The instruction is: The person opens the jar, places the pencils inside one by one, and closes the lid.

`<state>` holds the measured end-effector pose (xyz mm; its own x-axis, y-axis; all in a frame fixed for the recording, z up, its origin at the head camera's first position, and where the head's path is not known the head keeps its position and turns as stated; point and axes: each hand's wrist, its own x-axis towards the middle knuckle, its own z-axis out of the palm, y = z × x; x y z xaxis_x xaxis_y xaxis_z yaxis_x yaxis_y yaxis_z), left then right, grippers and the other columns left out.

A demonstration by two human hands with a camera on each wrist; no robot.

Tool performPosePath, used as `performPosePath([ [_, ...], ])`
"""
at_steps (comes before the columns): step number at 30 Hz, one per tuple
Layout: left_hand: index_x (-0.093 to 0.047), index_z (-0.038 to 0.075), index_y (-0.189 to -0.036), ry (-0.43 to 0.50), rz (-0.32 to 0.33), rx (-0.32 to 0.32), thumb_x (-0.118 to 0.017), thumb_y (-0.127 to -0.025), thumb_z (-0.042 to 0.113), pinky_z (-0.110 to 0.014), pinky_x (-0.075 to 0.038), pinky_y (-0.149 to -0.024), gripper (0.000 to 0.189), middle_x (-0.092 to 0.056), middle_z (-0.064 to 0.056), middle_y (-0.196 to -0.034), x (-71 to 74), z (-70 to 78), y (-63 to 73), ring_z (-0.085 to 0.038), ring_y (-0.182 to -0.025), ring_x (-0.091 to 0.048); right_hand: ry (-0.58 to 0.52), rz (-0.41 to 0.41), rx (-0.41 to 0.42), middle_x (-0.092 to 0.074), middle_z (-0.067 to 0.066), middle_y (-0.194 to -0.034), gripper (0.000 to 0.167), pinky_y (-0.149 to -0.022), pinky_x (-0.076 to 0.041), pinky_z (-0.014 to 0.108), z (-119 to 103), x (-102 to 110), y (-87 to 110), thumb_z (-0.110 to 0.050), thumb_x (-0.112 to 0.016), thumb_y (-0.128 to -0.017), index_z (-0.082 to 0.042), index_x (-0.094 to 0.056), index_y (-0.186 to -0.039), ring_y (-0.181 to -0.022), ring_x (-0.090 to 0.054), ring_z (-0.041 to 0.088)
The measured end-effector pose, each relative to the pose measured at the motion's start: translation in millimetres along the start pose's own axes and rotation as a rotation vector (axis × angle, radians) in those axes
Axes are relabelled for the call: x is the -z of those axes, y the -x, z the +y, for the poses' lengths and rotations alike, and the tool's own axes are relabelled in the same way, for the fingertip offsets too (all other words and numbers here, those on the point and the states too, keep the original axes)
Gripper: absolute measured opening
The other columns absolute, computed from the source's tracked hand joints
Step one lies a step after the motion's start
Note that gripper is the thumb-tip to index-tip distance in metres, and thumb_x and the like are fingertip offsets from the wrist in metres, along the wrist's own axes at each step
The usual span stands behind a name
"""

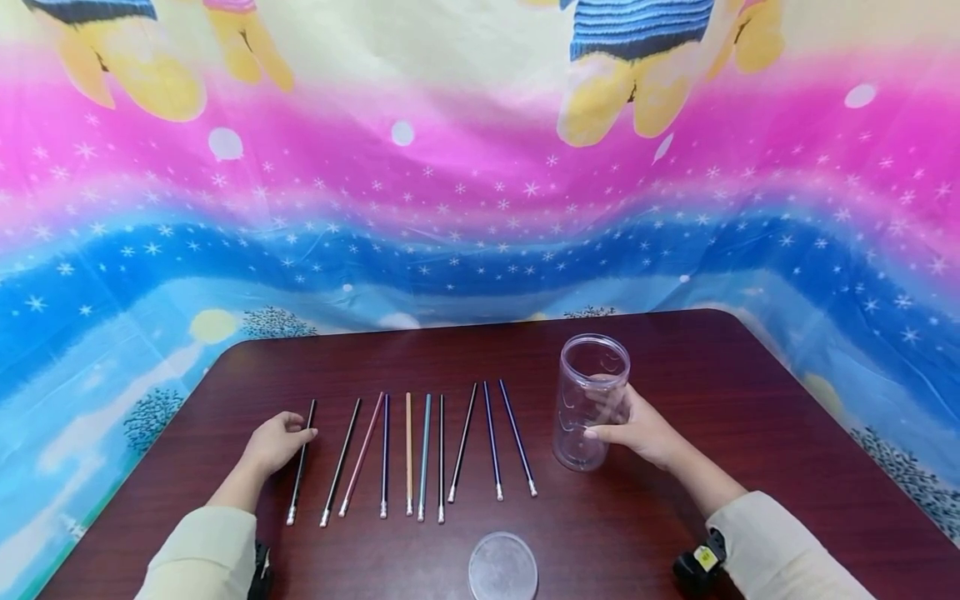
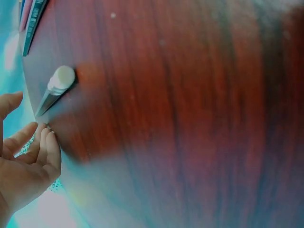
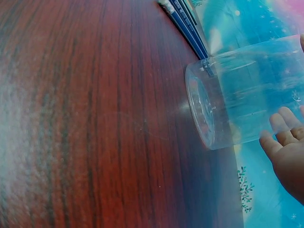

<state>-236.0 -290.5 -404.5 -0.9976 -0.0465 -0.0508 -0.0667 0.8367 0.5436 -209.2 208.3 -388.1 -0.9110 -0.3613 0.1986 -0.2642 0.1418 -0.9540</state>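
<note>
My right hand (image 1: 637, 425) grips a clear plastic jar (image 1: 573, 437) at the right of the row of pencils, thumb on the near side. In the right wrist view the jar (image 3: 237, 99) shows its round base close over the table, fingers against its wall. At the far left, my left hand (image 1: 277, 442) is at the upper part of a black pencil (image 1: 297, 479), its thumb crossing over it in the head view. The left wrist view shows that pencil's white eraser end (image 2: 61, 78) toward the camera, with thumb and fingers (image 2: 50, 152) spread apart near its far end.
Several more pencils lie in a row, among them a red pencil (image 1: 362, 454), a yellow pencil (image 1: 408, 454) and a blue pencil (image 1: 517, 437). A round clear lid (image 1: 502, 568) lies at the table's front. A patterned cloth (image 1: 480, 208) hangs behind the dark table (image 1: 637, 550).
</note>
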Motion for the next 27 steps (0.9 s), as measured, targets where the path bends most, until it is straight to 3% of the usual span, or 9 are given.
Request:
performPosePath([
  [6,-0.052,-0.013,-0.099,-0.072,0.03,0.034,-0.056,-0.081,0.02,-0.045,-0.04,-0.075,0.039,-0.058,-0.025,-0.093,-4.0,-3.6,-5.6,-0.039,-0.089,-0.052,0.025,-0.008,0.02,-0.035,0.029,-0.125,0.068,-0.082,-0.04,0.023,0,1,0.3,0.0,-0.065,-0.073,0.002,-0.024,-0.127,-0.113,-0.035,0.042],
  [10,-0.057,-0.01,-0.093,-0.108,0.046,0.062,-0.059,-0.079,0.027,-0.046,-0.041,-0.073,0.04,-0.059,-0.023,-0.091,-5.5,-8.2,-12.0,-0.04,-0.086,-0.051,0.038,-0.009,0.02,-0.036,0.028,-0.125,0.068,-0.082,-0.04,0.022,-1,1,0.3,-0.002,-0.066,-0.073,0.001,-0.025,-0.127,-0.114,-0.035,0.04],
  [15,-0.063,-0.004,-0.082,-0.159,0.076,0.042,-0.064,-0.074,0.037,-0.039,-0.043,-0.064,0.042,-0.06,-0.017,-0.082,-10.0,-14.9,-21.3,-0.031,-0.073,-0.053,0.037,-0.004,0.022,-0.038,0.027,-0.124,0.068,-0.081,-0.041,0.024,1,3,0.6,-0.001,-0.066,-0.073,0.0,-0.025,-0.127,-0.111,-0.042,0.031],
  [18,-0.063,-0.003,-0.074,-0.187,0.081,0.042,-0.064,-0.074,0.031,-0.037,-0.043,-0.059,0.033,-0.06,-0.013,-0.074,-9.5,-9.9,-19.6,-0.026,-0.064,-0.053,0.026,-0.014,0.021,-0.037,0.028,-0.124,0.068,-0.081,-0.042,0.026,2,3,0.4,-0.001,-0.065,-0.073,0.001,-0.024,-0.127,-0.11,-0.044,0.028],
  [22,-0.062,0.0,-0.066,-0.18,0.061,0.068,-0.06,-0.077,0.021,-0.037,-0.043,-0.056,0.023,-0.058,-0.007,-0.063,-5.3,0.6,-13.1,-0.021,-0.056,-0.051,0.015,-0.024,0.02,-0.036,0.028,-0.125,0.069,-0.081,-0.042,0.026,2,3,-0.6,-0.002,-0.065,-0.073,0.001,-0.023,-0.127,-0.111,-0.041,0.036],
  [27,-0.057,0.004,-0.055,-0.164,0.058,0.062,-0.057,-0.079,0.017,-0.031,-0.039,-0.05,0.027,-0.049,0.001,-0.051,-3.6,4.6,-10.7,-0.016,-0.048,-0.045,0.009,-0.024,0.02,-0.036,0.027,-0.125,0.069,-0.08,-0.042,0.026,1,3,-0.8,-0.001,-0.065,-0.073,0.0,-0.024,-0.127,-0.111,-0.039,0.039],
])
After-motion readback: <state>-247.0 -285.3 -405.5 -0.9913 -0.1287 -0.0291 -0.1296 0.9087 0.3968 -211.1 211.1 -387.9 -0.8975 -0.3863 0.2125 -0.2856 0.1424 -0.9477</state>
